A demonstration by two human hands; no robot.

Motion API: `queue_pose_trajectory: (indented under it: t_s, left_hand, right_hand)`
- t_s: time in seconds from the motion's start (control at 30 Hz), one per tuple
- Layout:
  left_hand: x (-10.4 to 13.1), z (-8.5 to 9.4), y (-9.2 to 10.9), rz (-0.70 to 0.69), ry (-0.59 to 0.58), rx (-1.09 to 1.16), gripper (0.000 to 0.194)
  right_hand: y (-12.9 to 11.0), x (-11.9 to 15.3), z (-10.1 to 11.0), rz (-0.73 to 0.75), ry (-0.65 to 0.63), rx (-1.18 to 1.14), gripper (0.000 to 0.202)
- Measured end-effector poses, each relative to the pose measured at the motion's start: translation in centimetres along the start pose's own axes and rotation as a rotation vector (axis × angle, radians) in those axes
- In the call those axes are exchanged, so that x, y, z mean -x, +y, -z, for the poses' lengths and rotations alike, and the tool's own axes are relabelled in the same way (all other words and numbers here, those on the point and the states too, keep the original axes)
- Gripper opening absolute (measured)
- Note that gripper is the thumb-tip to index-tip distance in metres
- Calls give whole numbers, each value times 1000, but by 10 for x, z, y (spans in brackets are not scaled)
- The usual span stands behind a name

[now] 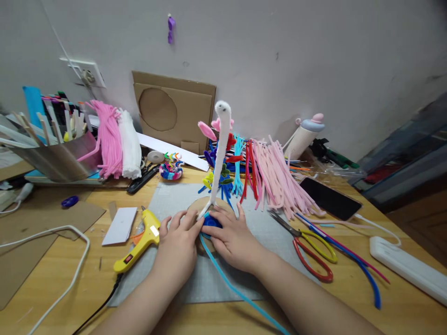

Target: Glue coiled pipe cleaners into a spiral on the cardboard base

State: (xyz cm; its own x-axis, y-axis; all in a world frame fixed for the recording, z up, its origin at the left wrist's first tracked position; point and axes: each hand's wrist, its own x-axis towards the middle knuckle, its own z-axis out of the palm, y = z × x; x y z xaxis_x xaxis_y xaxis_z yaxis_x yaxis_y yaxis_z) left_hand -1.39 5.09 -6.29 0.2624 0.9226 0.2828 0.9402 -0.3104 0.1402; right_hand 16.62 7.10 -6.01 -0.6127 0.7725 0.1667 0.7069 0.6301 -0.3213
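Blue coil (211,221) is resting low over the round base (197,204), just in front of the white stem (219,163); the light-blue strand (220,272) is trailing toward me. I am judging it light, fuzzy and springy, likely to unwind, so best held by its rim. My left hand (179,239) and right hand (232,235) are gripping it from both sides, thumbs and forefingers nearly meeting, other fingers spreading loosely.
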Motion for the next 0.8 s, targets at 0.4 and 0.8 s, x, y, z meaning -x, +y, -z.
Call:
queue_pose_trajectory:
  t_s: [0.4,0.8]
  left_hand:
    - [-5,6,6,-11,-19,4,39]
    - [-5,4,13,5,68,43,27]
  right_hand:
    - [33,8,14,-160,163,-31,42]
    - [20,7,0,-188,-25,112,46]
